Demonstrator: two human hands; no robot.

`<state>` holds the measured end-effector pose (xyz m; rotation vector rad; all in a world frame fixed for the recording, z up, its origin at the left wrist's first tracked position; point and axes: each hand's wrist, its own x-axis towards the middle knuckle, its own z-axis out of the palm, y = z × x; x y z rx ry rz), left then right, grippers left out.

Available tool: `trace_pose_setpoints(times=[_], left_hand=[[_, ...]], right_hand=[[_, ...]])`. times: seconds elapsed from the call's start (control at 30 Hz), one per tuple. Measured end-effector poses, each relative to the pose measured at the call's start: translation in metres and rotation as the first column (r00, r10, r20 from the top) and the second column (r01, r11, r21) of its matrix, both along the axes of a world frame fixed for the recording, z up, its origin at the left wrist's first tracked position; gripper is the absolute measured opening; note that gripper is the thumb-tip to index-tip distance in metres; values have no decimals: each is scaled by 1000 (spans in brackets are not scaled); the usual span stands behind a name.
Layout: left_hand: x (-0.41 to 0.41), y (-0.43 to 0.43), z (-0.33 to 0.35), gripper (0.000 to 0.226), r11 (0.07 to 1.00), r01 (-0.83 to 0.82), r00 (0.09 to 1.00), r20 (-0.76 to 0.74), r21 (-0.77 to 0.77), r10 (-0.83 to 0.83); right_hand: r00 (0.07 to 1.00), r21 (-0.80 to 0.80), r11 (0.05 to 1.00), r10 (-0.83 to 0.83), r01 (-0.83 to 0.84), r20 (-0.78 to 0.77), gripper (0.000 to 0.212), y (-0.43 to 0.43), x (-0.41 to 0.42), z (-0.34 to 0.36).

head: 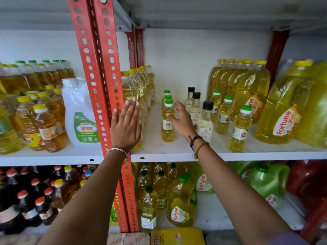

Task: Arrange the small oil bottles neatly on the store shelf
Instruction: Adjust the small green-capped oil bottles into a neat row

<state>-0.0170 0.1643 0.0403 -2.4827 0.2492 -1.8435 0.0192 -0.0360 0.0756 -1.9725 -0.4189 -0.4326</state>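
both forearms reached in; left hand (126, 126) lay spread flat against tall bottles, right hand (182, 119) open beside the green-capped small bottles (168, 119) mid-shelf. best to nudge low, keeping them upright.

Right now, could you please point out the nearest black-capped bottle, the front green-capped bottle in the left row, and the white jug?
Nearest black-capped bottle (205, 123): head view, on its pale body.
Front green-capped bottle, left row (167, 129): head view, lower body.
White jug (85, 128): head view, green label.

White wall (194, 59) behind white shelving (177, 154) on red slotted uprights (95, 68) (evenly lit).
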Motion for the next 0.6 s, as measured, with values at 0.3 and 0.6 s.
trace_pose_setpoints(times=[0.3,0.6], left_hand=[[2,3,-3,57,1000,20,1000,23,23,-20],[5,4,-4,57,999,25,999,30,26,-26]], right_hand=[[977,-61,981,-177,185,119,55,13,12,-2],[991,-100,986,-133,134,21,34,12,12,4]])
